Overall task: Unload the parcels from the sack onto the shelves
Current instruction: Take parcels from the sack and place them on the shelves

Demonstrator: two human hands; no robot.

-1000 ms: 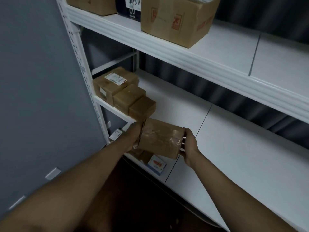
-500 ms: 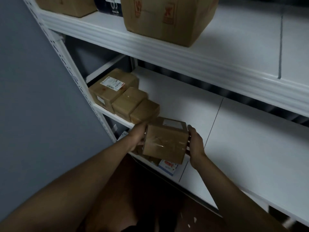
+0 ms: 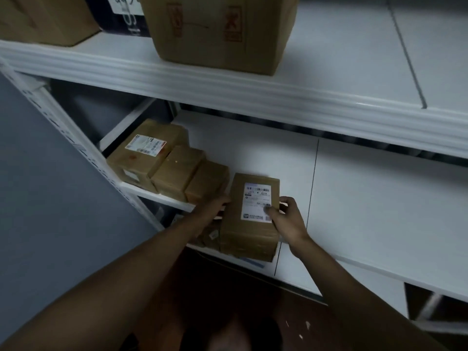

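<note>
I hold a brown cardboard parcel (image 3: 250, 231) with a white barcode label on top, at the front edge of the white middle shelf (image 3: 367, 198). My left hand (image 3: 212, 209) grips its left side and my right hand (image 3: 287, 219) grips its right side, thumb on the label. The parcel stands just right of a row of three brown parcels (image 3: 174, 165) at the shelf's left end. The sack is out of view.
The upper shelf (image 3: 228, 89) carries a large cardboard box (image 3: 220, 31), a dark box with a handwritten label (image 3: 124, 16) and another brown box (image 3: 48, 19). A lower shelf holds small parcels (image 3: 210, 235) under my hands. A grey wall (image 3: 38, 198) stands at the left.
The parcel has turned so its labelled face points up and has moved forward onto the middle shelf beside the row. My head has come closer to the shelves.
</note>
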